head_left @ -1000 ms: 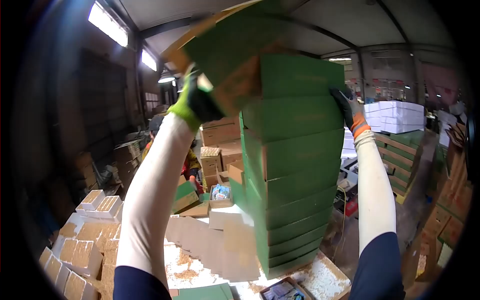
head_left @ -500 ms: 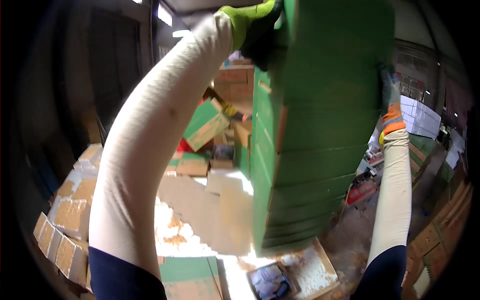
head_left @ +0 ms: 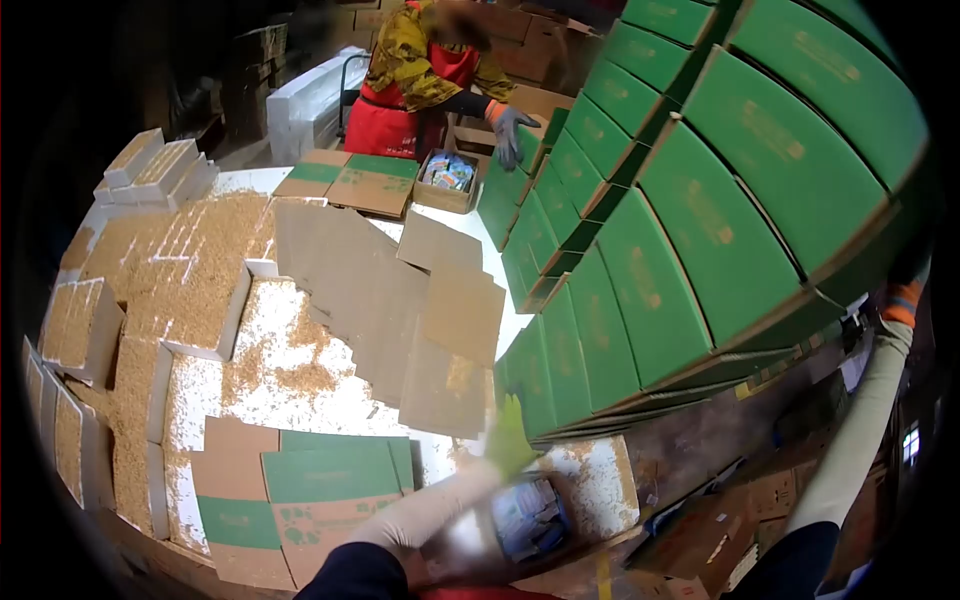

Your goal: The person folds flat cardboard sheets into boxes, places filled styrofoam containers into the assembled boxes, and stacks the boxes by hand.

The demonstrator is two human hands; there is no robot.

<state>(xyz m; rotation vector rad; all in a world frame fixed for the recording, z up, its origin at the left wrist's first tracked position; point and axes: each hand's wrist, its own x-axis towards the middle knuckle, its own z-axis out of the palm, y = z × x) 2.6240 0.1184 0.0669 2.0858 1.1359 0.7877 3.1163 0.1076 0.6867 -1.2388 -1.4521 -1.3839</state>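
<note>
Stacked green boxes (head_left: 715, 215) rise on the right side of the white table, close in front of me. My left hand (head_left: 513, 440), in a yellow-green glove, is low by the bottom of the stack, blurred, its fingers pointing up. Below it lies a small box of blue and white packets (head_left: 530, 518). My right hand (head_left: 908, 268), in a dark glove with an orange cuff, is at the far right beside the stack; its fingers are lost in shadow. Flat green and brown cartons (head_left: 335, 490) lie near the table's front edge.
Brown cardboard sheets (head_left: 380, 300) overlap mid-table. White blocks with crumb-covered tops (head_left: 190, 260) fill the left. Across the table a person in a red apron (head_left: 400, 115) reaches a gray-gloved hand towards green boxes, beside an open box of packets (head_left: 447, 180).
The view has tipped down. My left hand has come down from the stack's top to its base, and no longer holds the box seen earlier. My right hand stays beside the stack.
</note>
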